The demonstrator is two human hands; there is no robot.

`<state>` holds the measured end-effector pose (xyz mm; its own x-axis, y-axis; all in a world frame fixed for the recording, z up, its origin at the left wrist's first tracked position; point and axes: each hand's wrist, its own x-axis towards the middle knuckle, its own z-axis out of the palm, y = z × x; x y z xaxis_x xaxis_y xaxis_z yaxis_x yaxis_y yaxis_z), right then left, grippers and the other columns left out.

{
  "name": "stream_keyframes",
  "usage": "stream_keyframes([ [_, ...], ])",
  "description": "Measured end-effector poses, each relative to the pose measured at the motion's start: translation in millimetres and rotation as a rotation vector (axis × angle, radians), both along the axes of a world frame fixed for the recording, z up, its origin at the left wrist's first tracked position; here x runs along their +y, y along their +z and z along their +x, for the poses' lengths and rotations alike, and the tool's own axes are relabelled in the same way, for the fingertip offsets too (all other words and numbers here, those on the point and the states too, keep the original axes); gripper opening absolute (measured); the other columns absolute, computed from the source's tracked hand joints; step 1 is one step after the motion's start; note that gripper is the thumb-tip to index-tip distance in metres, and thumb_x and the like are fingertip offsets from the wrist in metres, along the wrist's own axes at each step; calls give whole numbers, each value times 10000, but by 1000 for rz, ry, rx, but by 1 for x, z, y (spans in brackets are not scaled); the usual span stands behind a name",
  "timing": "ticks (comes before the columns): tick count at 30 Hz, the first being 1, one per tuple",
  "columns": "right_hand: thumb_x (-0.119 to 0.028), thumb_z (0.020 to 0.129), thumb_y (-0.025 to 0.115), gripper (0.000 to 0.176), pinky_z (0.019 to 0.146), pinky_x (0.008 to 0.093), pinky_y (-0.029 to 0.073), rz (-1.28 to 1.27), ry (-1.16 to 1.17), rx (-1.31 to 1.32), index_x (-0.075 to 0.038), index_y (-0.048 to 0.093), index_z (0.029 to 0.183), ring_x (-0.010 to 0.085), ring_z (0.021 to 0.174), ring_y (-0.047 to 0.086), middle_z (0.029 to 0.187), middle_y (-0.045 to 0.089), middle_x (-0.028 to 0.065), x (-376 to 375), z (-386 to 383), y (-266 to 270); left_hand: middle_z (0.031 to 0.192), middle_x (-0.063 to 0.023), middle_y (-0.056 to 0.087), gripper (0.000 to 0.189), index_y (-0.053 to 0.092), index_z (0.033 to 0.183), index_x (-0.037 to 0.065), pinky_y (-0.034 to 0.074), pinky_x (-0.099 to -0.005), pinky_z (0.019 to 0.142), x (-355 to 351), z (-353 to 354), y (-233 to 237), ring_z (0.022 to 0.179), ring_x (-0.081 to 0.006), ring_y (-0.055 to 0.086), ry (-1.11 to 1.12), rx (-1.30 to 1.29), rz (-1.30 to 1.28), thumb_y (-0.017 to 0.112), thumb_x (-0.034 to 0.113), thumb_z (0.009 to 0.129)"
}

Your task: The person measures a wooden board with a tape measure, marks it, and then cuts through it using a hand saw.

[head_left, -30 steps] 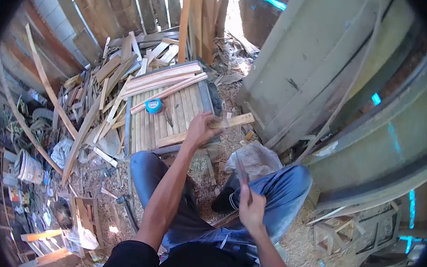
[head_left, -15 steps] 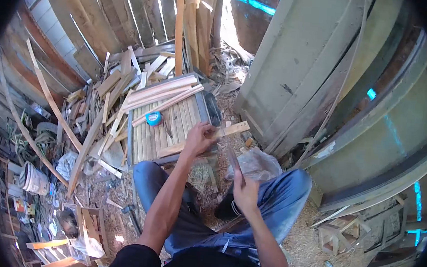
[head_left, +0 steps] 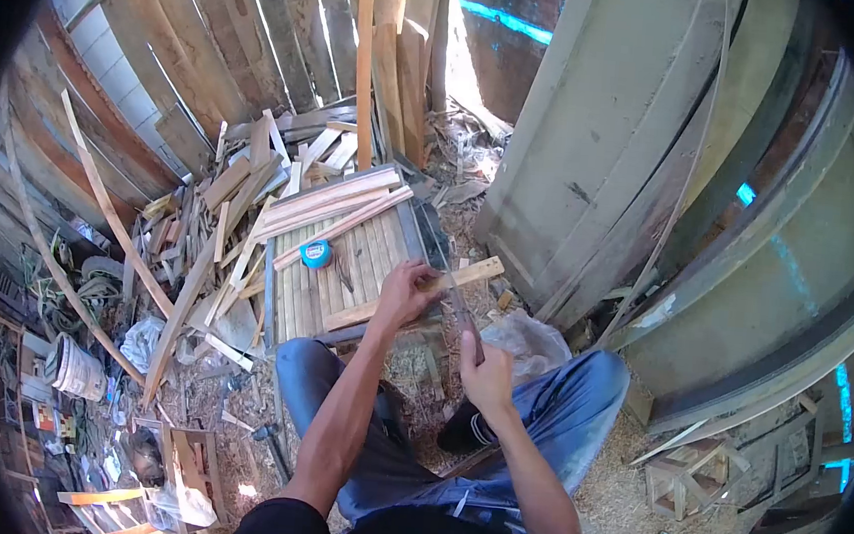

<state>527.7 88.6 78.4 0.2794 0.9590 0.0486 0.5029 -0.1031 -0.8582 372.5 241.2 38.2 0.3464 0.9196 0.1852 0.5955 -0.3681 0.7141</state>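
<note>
My left hand [head_left: 407,294] is closed around a light wooden strip [head_left: 477,274], which lies slanted across the near right edge of a low slatted wooden bench [head_left: 296,297]. The strip's far end juts past that edge. In my right hand [head_left: 487,374] is a handsaw [head_left: 464,320], its thin blade pointing up and away and crossing the strip just right of my left fingers. Whether the teeth touch the wood is hard to make out. A blue tape measure [head_left: 316,254] and a slim dark tool [head_left: 343,270] rest on the slats, near several pale wooden strips [head_left: 326,207].
Scrap wood [head_left: 243,187] is heaped beyond the bench to the left. A clear plastic bag [head_left: 527,340] lies by my right knee. Large panels [head_left: 598,130] lean on the right. A hammer [head_left: 271,440] lies on the shavings at left, near a white bucket [head_left: 76,368].
My right hand has brought the saw up and turned it, so the blade now lies across the strip. My left hand stays on the strip. The whole view has shifted slightly.
</note>
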Motion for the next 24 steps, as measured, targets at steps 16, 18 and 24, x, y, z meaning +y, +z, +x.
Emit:
stream_keyframes([
  [16, -368, 994, 524, 522, 503, 421, 380, 23, -14, 26, 64, 592, 708, 241, 470, 470, 525, 446, 180, 1, 6, 10, 842, -96, 619, 376, 720, 922, 44, 500, -372, 718, 3, -3, -9, 810, -279, 616, 5, -87, -112, 840, 256, 635],
  [18, -323, 982, 535, 407, 587, 435, 481, -73, -4, 46, 33, 683, 849, 428, 650, 629, 653, 551, 276, -42, 13, 24, 840, -98, 618, 370, 719, 923, 41, 503, -374, 718, 2, -4, -10, 812, -279, 616, -11, -57, -94, 835, 246, 637],
  [24, -329, 986, 546, 497, 485, 408, 369, 17, -43, 92, 62, 586, 682, 218, 442, 463, 517, 452, 170, -80, 14, 10, 828, -98, 612, 335, 721, 923, 47, 510, -384, 723, -3, -3, -7, 816, -290, 609, -36, 37, 55, 807, 231, 657],
])
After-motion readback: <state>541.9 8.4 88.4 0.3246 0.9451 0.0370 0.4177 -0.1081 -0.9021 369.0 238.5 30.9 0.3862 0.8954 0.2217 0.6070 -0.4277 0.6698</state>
